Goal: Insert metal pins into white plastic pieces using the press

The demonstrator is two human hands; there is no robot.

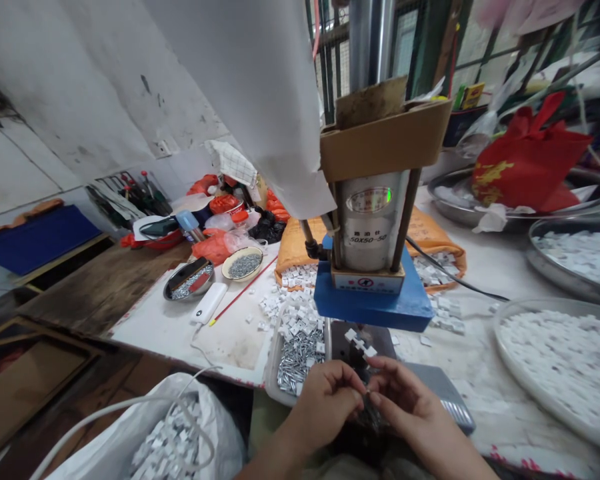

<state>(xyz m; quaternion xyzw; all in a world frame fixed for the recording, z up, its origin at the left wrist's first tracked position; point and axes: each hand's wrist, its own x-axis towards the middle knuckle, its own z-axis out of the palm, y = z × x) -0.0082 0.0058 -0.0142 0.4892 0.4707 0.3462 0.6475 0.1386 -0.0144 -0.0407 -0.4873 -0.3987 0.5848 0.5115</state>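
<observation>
My left hand is closed in a pinch, its fingertips meeting those of my right hand in front of the press. The fingers of my right hand are also drawn together, and whatever either hand pinches is too small and hidden to name. A few small white plastic pieces show just past my right fingertips, over the dark press base; I cannot tell whether they touch the fingers. Left of the base stands a clear plastic bin with metal pins and white plastic pieces.
An orange sack spills white pieces behind the press. Round trays of white pieces stand at right, beneath a red bag. Two bowls of metal parts and a white power bank lie left. A white sack stands below the table's edge.
</observation>
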